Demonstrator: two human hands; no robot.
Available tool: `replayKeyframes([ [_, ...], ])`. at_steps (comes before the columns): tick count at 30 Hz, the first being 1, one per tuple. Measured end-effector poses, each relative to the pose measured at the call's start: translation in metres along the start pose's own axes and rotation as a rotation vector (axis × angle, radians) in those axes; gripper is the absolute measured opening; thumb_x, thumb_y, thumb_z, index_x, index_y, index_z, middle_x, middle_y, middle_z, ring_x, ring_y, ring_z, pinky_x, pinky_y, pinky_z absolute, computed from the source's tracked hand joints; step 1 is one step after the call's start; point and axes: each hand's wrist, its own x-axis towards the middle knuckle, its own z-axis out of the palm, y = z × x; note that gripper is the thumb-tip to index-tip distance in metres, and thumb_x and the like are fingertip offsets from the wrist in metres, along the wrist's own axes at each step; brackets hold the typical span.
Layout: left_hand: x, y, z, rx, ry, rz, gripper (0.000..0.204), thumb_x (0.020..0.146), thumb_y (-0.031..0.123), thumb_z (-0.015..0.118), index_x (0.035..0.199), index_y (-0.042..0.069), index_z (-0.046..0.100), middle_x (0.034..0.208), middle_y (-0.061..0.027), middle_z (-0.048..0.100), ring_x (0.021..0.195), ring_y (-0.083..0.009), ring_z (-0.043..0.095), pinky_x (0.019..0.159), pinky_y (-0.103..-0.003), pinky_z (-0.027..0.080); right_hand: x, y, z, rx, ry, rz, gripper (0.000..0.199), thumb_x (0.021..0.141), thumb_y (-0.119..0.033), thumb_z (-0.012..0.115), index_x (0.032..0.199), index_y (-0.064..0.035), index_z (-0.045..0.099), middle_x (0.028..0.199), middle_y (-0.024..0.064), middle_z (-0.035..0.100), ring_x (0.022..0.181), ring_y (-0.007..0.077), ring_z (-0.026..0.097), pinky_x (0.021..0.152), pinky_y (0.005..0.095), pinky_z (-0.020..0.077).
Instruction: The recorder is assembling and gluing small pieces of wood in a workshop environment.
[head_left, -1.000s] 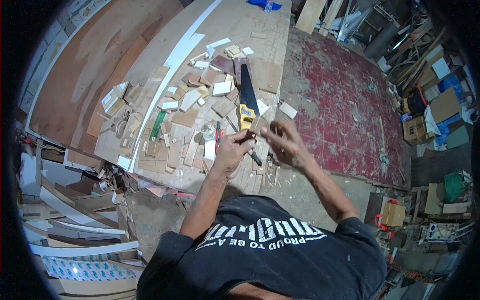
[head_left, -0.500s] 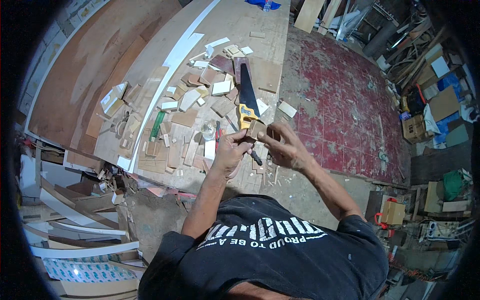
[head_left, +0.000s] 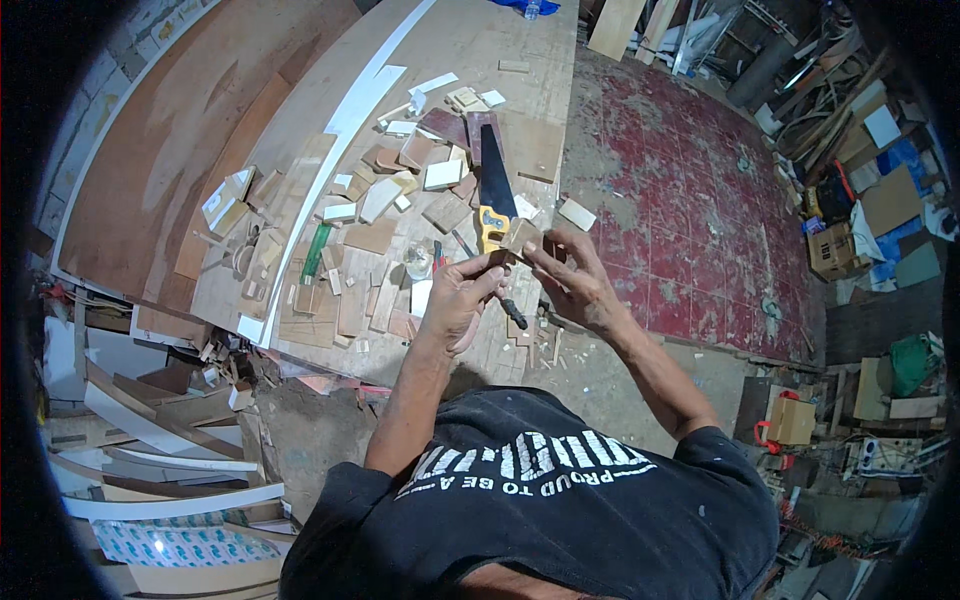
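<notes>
A small wooden block (head_left: 517, 236) is held up between both hands over the front of the workbench. My left hand (head_left: 463, 298) pinches it from the left, fingers closed. My right hand (head_left: 577, 278) grips its right side, thumb and fingertips pressed against it. Just beyond it lies a handsaw (head_left: 495, 180) with a dark blade and a yellow handle, partly covered by the block. Below the hands shows the black handle of a tool (head_left: 513, 313), its other end hidden. Left of the saw handle are a red-handled tool (head_left: 437, 256) and a small clear jar (head_left: 418, 264).
Wood offcuts (head_left: 380, 200) are strewn over the workbench (head_left: 340, 60), with a green piece (head_left: 315, 250) among them and a long white strip (head_left: 330, 150) beside them. Curved boards (head_left: 180, 500) stack at lower left. Worn red floor tiles (head_left: 680, 220) lie to the right, boxes (head_left: 832, 250) beyond.
The wooden block has been turned in my fingers and shifted slightly up and away. My right hand's fingers have re-gripped its right side. The saw has stayed in place.
</notes>
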Motion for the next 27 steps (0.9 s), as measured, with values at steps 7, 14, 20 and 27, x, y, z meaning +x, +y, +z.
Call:
replayKeyframes([
  [7,-0.001,0.003,-0.002,-0.001,-0.049,-0.052,0.023,0.09,0.002,0.063,0.112,-0.007,0.065,0.093,-0.0075,0.068,0.076,-0.0088,0.059,0.069,-0.022,0.047,0.003,0.001,0.0,-0.041,-0.033,-0.062,0.052,0.079,0.004,0.068,0.128,-0.0122,0.06,0.108,0.016,0.054,0.091,0.0275,0.058,0.073,0.0361,0.051],
  [14,-0.001,0.001,-0.005,-0.024,-0.036,-0.089,0.018,0.09,0.001,0.063,0.106,-0.004,0.068,0.091,-0.0065,0.067,0.076,-0.0083,0.058,0.068,-0.021,0.046,0.011,0.008,-0.005,-0.023,-0.003,-0.036,0.047,0.078,0.004,0.067,0.123,-0.0081,0.062,0.1,0.0152,0.057,0.085,0.0276,0.058,0.071,0.0363,0.0502],
  [20,0.001,0.008,0.006,0.0,0.016,-0.086,0.019,0.088,0.003,0.067,0.106,-0.004,0.068,0.087,-0.0055,0.065,0.072,-0.0086,0.053,0.067,-0.02,0.045,0.013,0.03,-0.015,-0.156,-0.03,0.03,0.046,0.079,0.002,0.068,0.124,-0.0085,0.063,0.109,0.0186,0.057,0.094,0.0311,0.059,0.076,0.0386,0.0523],
  [27,0.006,0.002,-0.008,-0.028,-0.02,-0.08,0.018,0.089,0.0,0.064,0.106,-0.004,0.068,0.088,-0.0058,0.067,0.071,-0.0075,0.057,0.065,-0.02,0.046,0.013,0.007,-0.004,-0.027,-0.073,-0.041,0.052,0.08,0.002,0.068,0.129,-0.0142,0.059,0.107,0.0146,0.055,0.092,0.026,0.058,0.073,0.0332,0.0516],
])
